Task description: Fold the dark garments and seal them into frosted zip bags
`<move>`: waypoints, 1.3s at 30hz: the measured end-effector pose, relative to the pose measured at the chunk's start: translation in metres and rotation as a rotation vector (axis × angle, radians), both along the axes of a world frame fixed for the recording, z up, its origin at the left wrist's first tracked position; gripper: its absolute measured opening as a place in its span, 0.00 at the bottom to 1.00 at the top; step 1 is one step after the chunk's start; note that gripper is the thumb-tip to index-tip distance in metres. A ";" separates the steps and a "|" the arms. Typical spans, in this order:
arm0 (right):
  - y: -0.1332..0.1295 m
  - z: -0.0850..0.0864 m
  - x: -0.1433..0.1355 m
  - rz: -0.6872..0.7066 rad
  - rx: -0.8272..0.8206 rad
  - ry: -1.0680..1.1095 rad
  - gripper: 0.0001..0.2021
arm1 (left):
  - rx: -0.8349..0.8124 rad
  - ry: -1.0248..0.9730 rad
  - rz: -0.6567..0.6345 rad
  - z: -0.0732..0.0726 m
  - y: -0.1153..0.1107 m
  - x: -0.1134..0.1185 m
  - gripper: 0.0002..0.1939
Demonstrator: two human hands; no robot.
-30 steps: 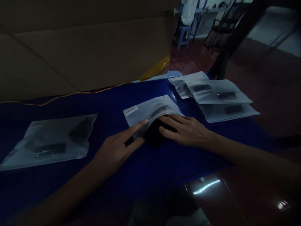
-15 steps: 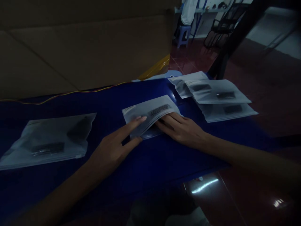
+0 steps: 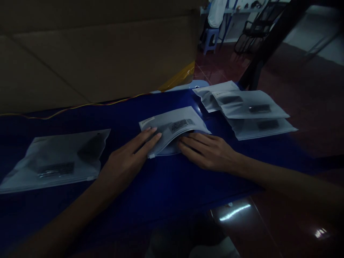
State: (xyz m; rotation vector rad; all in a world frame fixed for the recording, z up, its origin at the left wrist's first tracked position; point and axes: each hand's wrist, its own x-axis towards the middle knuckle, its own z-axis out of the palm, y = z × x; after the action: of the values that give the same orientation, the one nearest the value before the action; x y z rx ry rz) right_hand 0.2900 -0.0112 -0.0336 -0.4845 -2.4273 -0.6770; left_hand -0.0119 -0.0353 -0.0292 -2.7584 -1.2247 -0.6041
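Observation:
A frosted zip bag (image 3: pixel 172 125) with a dark printed label lies on the blue table (image 3: pixel 172 186), its near side gaping. My left hand (image 3: pixel 129 156) rests on the bag's left part, fingers extended and apart. At the bag's mouth is my right hand (image 3: pixel 206 150), fingers bent together with the tips partly inside the opening; what they hold, if anything, is hidden. Another frosted bag (image 3: pixel 59 150) lies flat to the left, a dark shape showing through it. Several similar bags (image 3: pixel 255 102) overlap at the right.
Behind the table stands a large cardboard box (image 3: pixel 102 61), with a thin yellow and red wire (image 3: pixel 107 104) along its base. Farther back are a person (image 3: pixel 215 14) by a blue stool (image 3: pixel 210 39) and a black chair (image 3: pixel 258 28). A dark post rises at the right.
My left hand has shifted slightly back and left, uncovering the bag's zip end. My right hand has drawn slightly out of the opening.

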 end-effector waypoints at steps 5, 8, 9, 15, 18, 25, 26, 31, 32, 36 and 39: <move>-0.012 0.002 -0.010 0.235 0.064 0.103 0.08 | 0.074 0.042 -0.164 -0.003 -0.005 0.008 0.26; -0.017 0.002 -0.013 0.283 0.073 0.107 0.08 | 0.106 0.032 -0.263 -0.004 -0.013 0.019 0.21; -0.018 0.002 -0.014 0.278 0.065 0.098 0.09 | 0.112 0.027 -0.282 -0.005 -0.016 0.023 0.20; -0.012 -0.001 -0.013 0.125 0.109 0.115 0.08 | 0.190 0.019 -0.296 -0.001 -0.019 0.026 0.16; -0.010 -0.002 -0.012 0.030 0.128 0.121 0.07 | 0.208 0.029 -0.279 0.002 -0.016 0.027 0.18; -0.014 -0.001 -0.019 0.272 0.082 0.189 0.09 | 0.130 0.086 -0.199 0.000 -0.014 0.033 0.25; -0.015 -0.001 -0.020 0.288 0.072 0.190 0.08 | 0.145 0.080 -0.218 0.000 -0.015 0.033 0.24; -0.022 0.000 -0.020 0.338 0.032 0.175 0.04 | 0.196 0.032 -0.295 0.002 -0.020 0.033 0.19; -0.023 0.000 -0.019 0.346 0.040 0.177 0.04 | 0.185 0.009 -0.310 0.002 -0.022 0.033 0.19; -0.024 0.001 -0.020 0.357 0.071 0.188 0.04 | 0.123 -0.097 -0.364 0.001 -0.025 0.034 0.20; -0.023 0.002 -0.021 0.346 0.070 0.174 0.04 | -0.008 -0.143 -0.355 -0.001 -0.023 0.032 0.22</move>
State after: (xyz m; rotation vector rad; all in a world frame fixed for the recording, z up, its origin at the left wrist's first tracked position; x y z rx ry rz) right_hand 0.2688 -0.0342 -0.0315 -0.0852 -2.2376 -0.5432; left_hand 0.0198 -0.0579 -0.0298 -3.0077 -0.7568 -0.8360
